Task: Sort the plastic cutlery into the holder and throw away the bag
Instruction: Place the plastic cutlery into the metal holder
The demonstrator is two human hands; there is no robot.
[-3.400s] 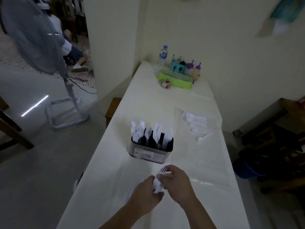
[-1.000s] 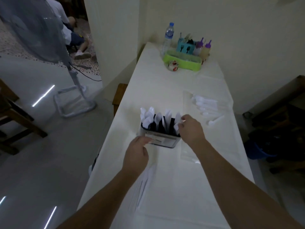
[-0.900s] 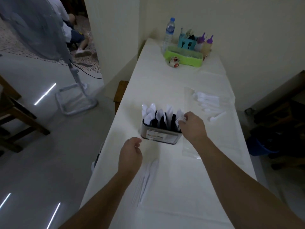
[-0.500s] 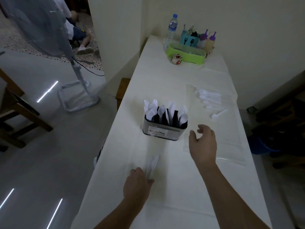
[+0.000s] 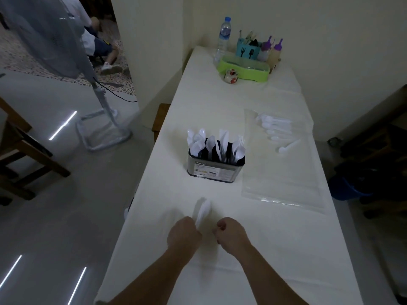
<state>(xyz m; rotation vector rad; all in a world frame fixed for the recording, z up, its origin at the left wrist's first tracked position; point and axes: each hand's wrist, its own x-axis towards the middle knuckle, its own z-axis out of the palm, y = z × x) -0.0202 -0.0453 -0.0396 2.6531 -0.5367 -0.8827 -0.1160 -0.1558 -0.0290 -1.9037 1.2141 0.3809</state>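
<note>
Plastic cutlery [image 5: 201,211] in the left hand [image 5: 184,235] was a small white bunch, its long axis running away from the person and leaning slightly right, the rounded ends pointing toward the holder [image 5: 214,166] and the handle ends hidden inside the fist. The pieces looked pale, glossy and blurred, so whether they were spoons or knives could not be told. The left hand was curled tight around them, knuckles up, over the near part of the bench [image 5: 275,249]. Just to its right, apart from it by a narrow gap, the right hand [image 5: 231,236] was loosely fisted with its thumb tucked against the fingers; whether it pinched anything could not be told.

Ahead of both hands, well apart from them, stood the holder, a dark metal box with a paper label on its near face. White spoons [image 5: 197,140] stood upright in the compartment on its left, bowls up, knives [image 5: 223,138] near the middle, and forks [image 5: 239,146] on the right, tines up.

Farther right, ahead of the right hand, a clear plastic bag [image 5: 284,177] lay flat on the bench, its long axis running away from the person. More small white spoons [image 5: 275,126] lay at its far end, their long axes mostly across the bench, with one loose spoon [image 5: 288,147] tilted just nearer.

Far beyond the hands, at the bench's end, sat a green tray [image 5: 244,70] with a water bottle [image 5: 222,38] beside it.
</note>
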